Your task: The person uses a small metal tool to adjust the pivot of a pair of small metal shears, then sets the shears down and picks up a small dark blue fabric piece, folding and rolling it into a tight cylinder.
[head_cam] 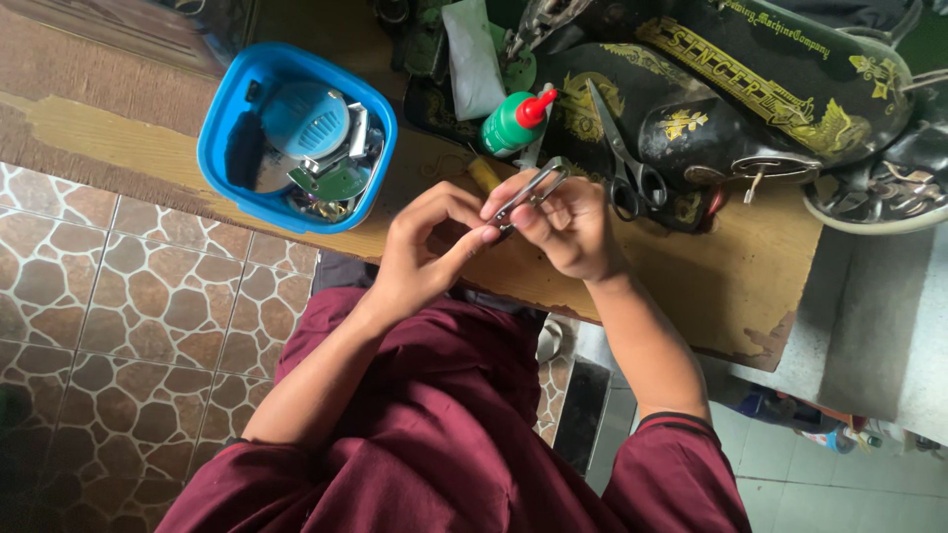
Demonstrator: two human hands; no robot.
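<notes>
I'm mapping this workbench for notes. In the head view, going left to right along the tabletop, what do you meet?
Blue tub of parts → left hand → green bottle with red cap → right hand holding tweezers → scissors → black sewing machine.

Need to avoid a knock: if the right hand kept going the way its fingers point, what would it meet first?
Most likely the left hand: the right hand, holding metal tweezers, points straight at its fingertips, which already look to be touching, though depth is unclear.
</notes>
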